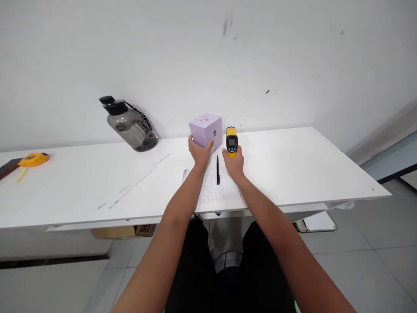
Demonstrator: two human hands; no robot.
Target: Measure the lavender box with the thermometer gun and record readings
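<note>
My left hand (200,153) grips the near lower part of a lilac box (206,128), thumb on its right face and fingers round its left side. Just to the right, my right hand (235,165) is wrapped round the handle of a yellow and black infrared thermometer (232,141), held upright with its small screen and blue buttons facing me. Between my wrists a black pen (218,170) lies on a sheet of paper (211,191) covered in rows of marks. My forearms cover parts of the sheet's sides.
A grey see-through water bottle (130,130) with a black lid stands at the back left of the white table (286,169), by the wall. At the far left lies a yellow tape measure (35,159) beside a dark object. Below the table is a cardboard box (114,232).
</note>
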